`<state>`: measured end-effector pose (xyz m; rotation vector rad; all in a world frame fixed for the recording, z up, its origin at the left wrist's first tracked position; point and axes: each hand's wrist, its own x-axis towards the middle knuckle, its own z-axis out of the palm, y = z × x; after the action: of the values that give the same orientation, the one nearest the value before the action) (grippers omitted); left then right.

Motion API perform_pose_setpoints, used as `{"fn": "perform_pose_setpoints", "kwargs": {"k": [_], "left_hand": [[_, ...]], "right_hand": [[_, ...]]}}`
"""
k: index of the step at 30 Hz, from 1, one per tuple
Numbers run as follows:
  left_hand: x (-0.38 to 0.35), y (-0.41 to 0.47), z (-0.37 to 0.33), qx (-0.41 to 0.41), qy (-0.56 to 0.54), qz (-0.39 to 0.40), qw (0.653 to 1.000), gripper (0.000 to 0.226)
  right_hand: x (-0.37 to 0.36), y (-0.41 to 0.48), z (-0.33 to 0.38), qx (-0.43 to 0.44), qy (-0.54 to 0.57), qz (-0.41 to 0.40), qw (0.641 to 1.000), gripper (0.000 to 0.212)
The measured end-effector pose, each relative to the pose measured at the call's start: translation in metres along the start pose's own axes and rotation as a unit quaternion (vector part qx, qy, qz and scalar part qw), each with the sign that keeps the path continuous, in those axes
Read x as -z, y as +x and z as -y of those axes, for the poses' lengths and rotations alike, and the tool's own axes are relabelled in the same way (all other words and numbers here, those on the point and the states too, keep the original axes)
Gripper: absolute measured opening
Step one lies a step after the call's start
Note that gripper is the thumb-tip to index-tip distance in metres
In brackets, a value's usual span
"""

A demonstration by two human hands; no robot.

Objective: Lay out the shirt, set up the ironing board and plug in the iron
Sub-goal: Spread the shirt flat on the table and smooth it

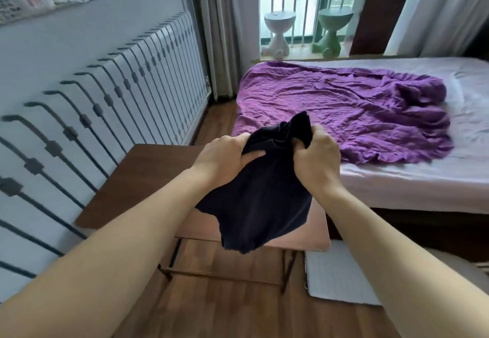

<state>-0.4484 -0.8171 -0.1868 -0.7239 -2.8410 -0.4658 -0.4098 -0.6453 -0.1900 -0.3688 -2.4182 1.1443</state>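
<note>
A dark navy shirt (260, 195) hangs bunched in the air in front of me, above a small brown table (137, 179). My left hand (225, 160) grips its upper left part, and my right hand (317, 158) grips its upper right part. Both hands are closed on the cloth and sit close together. The shirt's lower hem dangles over the table's near edge. No iron or ironing board shows in view.
A bed (397, 179) with a crumpled purple cover (344, 110) stands to the right. A white radiator cover with dark bars (111, 105) lines the left wall. A white mat (341, 279) lies on the wooden floor. Two small stools (279, 33) stand by the window.
</note>
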Motion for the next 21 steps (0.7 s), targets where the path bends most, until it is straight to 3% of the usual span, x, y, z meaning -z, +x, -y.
{"fn": "perform_pose_setpoints", "kwargs": {"k": [13,21], "left_hand": [[-0.067,0.06,0.04,0.009,-0.037,0.172,0.984,0.041],[-0.078,0.1,0.056,0.025,-0.111,0.287,0.951,0.029]], "right_hand": [[-0.06,0.052,-0.063,-0.086,-0.076,0.062,0.991,0.015],[-0.072,0.088,-0.072,-0.102,-0.151,0.126,0.975,0.016]]}}
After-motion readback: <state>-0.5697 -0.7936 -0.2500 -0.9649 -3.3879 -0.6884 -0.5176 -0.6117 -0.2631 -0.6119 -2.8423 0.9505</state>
